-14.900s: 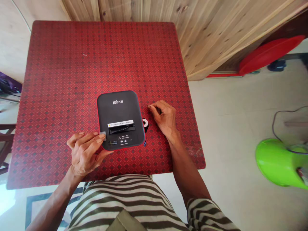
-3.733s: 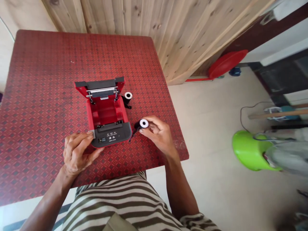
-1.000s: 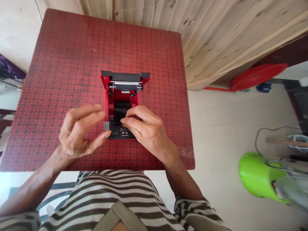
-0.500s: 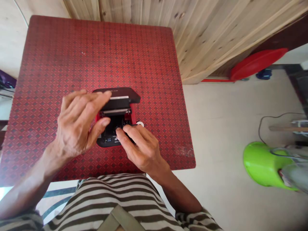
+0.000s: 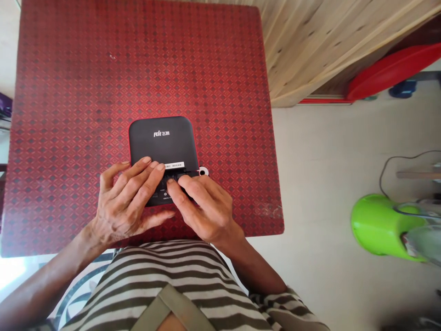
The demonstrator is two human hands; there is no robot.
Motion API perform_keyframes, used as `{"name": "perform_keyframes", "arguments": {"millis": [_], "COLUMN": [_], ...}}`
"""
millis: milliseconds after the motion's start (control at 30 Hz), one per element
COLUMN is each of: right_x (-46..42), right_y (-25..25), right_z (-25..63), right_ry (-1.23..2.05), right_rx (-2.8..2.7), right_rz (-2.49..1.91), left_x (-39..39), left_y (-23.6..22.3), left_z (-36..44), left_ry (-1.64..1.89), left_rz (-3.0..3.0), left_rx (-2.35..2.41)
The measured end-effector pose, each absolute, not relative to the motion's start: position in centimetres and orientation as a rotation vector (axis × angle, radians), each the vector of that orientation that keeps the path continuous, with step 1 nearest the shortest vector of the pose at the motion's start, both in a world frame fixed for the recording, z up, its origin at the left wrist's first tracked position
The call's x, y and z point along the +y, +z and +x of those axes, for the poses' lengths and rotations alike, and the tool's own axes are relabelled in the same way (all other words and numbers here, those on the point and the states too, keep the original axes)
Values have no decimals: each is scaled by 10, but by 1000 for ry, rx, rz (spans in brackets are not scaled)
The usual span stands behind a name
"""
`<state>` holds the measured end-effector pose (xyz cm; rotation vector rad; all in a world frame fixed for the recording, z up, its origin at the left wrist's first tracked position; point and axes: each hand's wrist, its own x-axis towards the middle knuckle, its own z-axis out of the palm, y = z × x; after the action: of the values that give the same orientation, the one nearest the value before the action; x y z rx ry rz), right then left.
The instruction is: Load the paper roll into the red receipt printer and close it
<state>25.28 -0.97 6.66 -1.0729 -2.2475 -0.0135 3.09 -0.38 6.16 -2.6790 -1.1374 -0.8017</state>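
A small black-and-red receipt printer (image 5: 161, 145) lies on the table, its black lid down, with white lettering and a white label strip on it. My left hand (image 5: 129, 197) rests on the lid's near left part, fingers stretched out and thumb apart. At the printer's near right corner, the thumb and fingers of my right hand (image 5: 206, 207) are bent together over the front panel. What they pinch, if anything, is hidden. A white ring-shaped piece with a dark centre (image 5: 204, 171) shows at the printer's right side, just beyond my right fingers.
The table (image 5: 144, 64) has a red patterned top, and its near edge runs close to my striped shirt (image 5: 165, 271). Wooden panelling (image 5: 310, 50) stands behind. On the floor to the right are a green bucket (image 5: 375, 225), a cable and a red round object (image 5: 396, 69).
The printer's lid, raised before with the inner bay showing, is now down. My left hand has moved from the lid's raised edge onto its top. My right hand stays at the front panel.
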Motion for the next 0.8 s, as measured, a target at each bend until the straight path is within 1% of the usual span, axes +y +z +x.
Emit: {"name": "perform_keyframes", "arguments": {"millis": [200,333,400,467,533,600,700,800], "right_x": [-10,10,29,50,67,77,81,79], "right_y": [69,69,56,33,8,-12,-23,-21], "right_z": [256,278,292,304,309,309,305,304], "right_ry": [47,160,246,380,528,583,585,591], "right_rx": [-2236,-1927,-1806,-1840,-1907,-1914,-1886,-1868], "right_rz": [-1068,-1224,-1344,-1471,-1513,-1528,-1538,-1541], "left_x": [-5,-5,-8,-13,-18,-22,-26,-29], "left_y": [55,50,45,37,29,22,17,17], "left_z": [32,30,27,22,17,14,13,13], "left_ry": [-830,-1011,-1126,-1177,-1146,-1102,-1060,-1059], "left_rz": [-2660,-2637,-2566,-2476,-2423,-2381,-2316,-2288], "left_rx": [-1192,-1241,-1239,-1223,-1197,-1152,-1153,-1205]}}
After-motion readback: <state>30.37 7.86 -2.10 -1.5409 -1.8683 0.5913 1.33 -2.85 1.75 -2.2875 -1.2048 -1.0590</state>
